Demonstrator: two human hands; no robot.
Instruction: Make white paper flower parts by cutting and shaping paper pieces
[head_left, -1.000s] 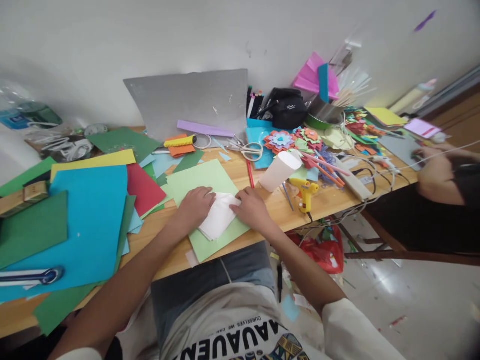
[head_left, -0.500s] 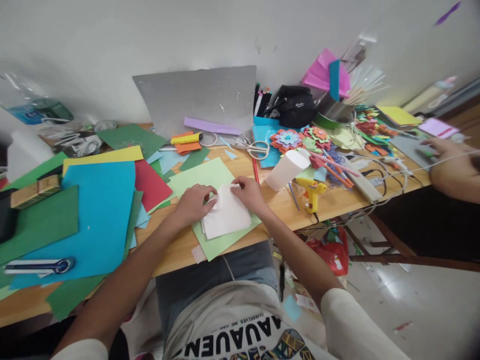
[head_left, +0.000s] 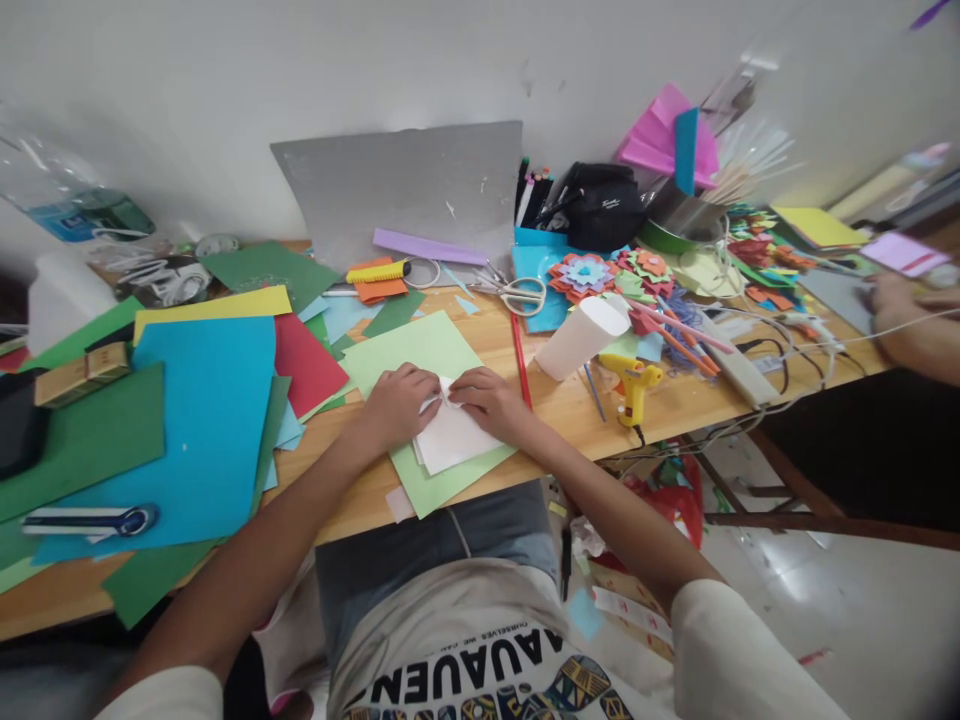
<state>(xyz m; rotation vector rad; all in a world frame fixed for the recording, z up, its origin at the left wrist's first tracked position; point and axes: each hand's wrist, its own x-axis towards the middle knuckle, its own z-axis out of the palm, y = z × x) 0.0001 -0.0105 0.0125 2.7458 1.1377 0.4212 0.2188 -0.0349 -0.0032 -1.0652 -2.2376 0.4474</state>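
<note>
White paper (head_left: 459,440): both hands (head_left: 401,408) pinch far edge, fingertips closer together than before.

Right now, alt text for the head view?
Two bare hands, left and right, pinch the top edge of white paper on light green sheets. Colored paper lies left; scissors, paper flowers and a yellow glue gun lie right.

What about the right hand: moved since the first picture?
Yes. The right hand is further left, farther from the white roll, which keeps its place beside the glue gun.
</note>
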